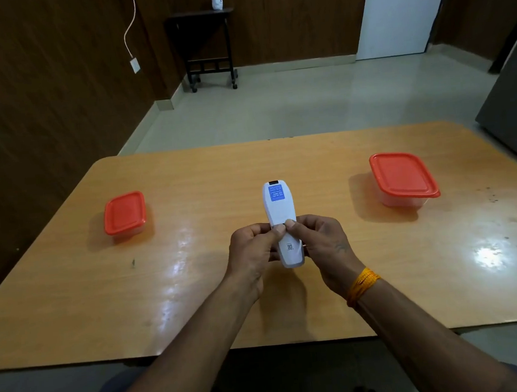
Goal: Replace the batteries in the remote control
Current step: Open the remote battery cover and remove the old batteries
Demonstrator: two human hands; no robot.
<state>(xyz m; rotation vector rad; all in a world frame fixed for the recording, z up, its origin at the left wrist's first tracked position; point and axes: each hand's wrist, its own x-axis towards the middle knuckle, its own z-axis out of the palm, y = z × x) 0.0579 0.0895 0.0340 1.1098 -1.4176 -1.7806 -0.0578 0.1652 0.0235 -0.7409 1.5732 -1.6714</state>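
A white remote control [278,209] is held face down above the middle of the table, its back with a blue sticker turned up and its far end pointing away from me. My left hand [251,252] grips its near half from the left. My right hand [324,246] grips it from the right. Both thumbs press side by side on the back, at the battery cover. No batteries are visible.
A small clear box with an orange lid [124,213] stands at the left of the wooden table [321,284]. A larger one with an orange lid [403,178] stands at the right. Beyond the table's far edge is open floor.
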